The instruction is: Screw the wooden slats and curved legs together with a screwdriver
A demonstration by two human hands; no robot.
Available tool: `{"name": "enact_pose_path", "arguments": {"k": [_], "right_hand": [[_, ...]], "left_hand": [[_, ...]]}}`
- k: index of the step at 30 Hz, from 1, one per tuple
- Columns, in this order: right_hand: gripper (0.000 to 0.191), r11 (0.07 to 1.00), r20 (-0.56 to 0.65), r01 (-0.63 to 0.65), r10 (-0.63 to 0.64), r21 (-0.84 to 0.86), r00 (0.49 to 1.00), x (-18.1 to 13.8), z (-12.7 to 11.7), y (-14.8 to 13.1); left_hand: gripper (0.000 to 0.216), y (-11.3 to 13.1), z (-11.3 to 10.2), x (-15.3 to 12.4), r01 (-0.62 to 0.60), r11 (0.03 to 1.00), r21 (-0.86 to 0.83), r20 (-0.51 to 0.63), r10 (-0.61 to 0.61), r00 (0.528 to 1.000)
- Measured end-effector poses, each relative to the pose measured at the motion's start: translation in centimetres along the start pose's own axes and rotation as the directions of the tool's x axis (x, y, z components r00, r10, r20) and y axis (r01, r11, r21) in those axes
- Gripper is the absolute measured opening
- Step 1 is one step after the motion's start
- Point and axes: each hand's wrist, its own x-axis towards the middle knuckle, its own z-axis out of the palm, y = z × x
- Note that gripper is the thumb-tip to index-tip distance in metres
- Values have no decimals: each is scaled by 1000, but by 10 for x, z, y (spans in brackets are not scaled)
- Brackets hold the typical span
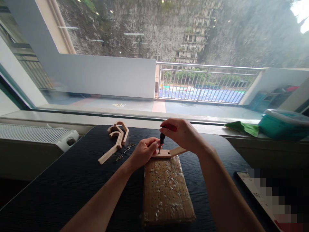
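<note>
— Right grip (185,133) first: what has it got?
— It is clenched over the red handle of a screwdriver (162,138). Left grip (142,153) is pinched shut at the tool's tip; what sits between those fingertips is too small to tell.
— And the setting?
— A black, wood-grained surface (60,180) against a wide window, with a white radiator (36,133) to the left. Outside are a balcony railing (205,82) and a stone wall. A green cloth (242,128) and a teal container (280,124) lie on the sill to the right.
— Any writing?
— Markings on a white-edged strip (251,188) at lower right are too blurred to read.
— Which way does the tool point?
— Nearly upright, handle up, tip down on a flat wooden bracket (169,152). The bracket runs left to right across the far end of a taped, pitted board (166,190). Curved wooden pieces (117,137) and loose screws (127,148) lie well to the left.
</note>
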Motion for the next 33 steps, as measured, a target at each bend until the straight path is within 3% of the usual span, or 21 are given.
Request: {"name": "enact_pose_path", "arguments": {"k": [16, 23, 33], "right_hand": [[20, 999, -6, -18, 18, -41, 1000, 0, 0, -1], [24, 999, 24, 5, -6, 40, 1000, -1, 1, -3], [21, 998, -7, -34, 34, -49, 999, -1, -1, -5]], "left_hand": [[30, 2, 1, -1, 19, 1000, -8, 0, -19, 1000], [28, 2, 0, -1, 27, 1000, -8, -7, -27, 1000], [28, 4, 0, -2, 12, 1000, 9, -2, -12, 1000]]}}
